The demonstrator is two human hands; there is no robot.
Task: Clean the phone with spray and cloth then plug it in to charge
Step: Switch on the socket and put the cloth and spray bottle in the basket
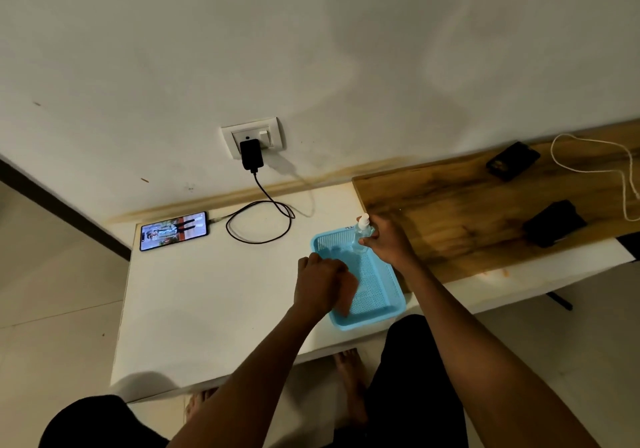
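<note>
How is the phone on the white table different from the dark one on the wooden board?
The phone lies on the white table, screen lit, a black cable at its end. The dark phone lies on the wooden board, unlit, with no cable attached. Both lie flat.

- The scene is dimly and warmly lit.
- Soft shadows are cast on the white bench (207, 291).
- Straight edges are bent by wide-angle distortion.
- Slight blur is seen throughout.

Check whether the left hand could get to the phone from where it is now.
Probably yes. The left hand holds the cloth over the blue basket, and only bare white tabletop lies between it and the phone. It would have to put the cloth down first.
</note>
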